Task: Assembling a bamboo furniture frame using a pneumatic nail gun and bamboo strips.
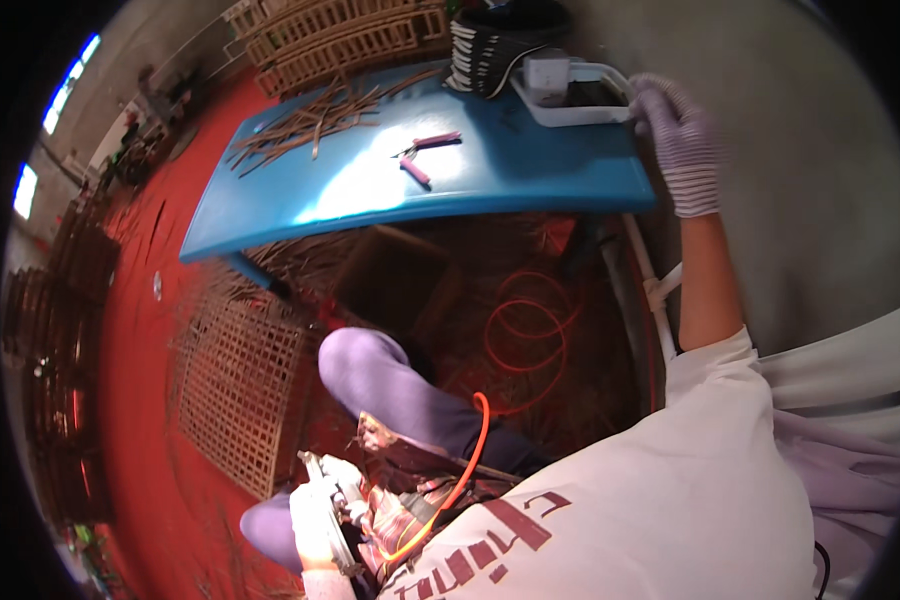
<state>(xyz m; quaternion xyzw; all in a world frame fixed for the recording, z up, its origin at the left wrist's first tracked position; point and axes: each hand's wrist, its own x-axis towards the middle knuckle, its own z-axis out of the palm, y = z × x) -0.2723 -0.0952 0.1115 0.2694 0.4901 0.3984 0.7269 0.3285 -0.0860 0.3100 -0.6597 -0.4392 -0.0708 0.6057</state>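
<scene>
My left hand (313, 520), in a white glove, is low in the view by my lap. It is closed around a pale metal air tool (336, 525), which looks like a staple gun; glare hides its detail. An orange air hose (475, 455) passes close by it. Far to the right, my right hand (673, 125) in a striped glove reaches over the right end of a white plastic tray (580, 116). Its fingers are curled at the rim, and whatever they pinch is hidden. A small white box (547, 80) stands in the tray.
On the blue table (510, 170) lie pink-handled pliers or cutters (417, 160) and loose wooden strips (315, 122). A black woven basket (485, 50) stands beside the tray. Wooden crates (345, 40) rise behind. A lattice panel (238, 385) leans at left; red hose coils (525, 320) lie below.
</scene>
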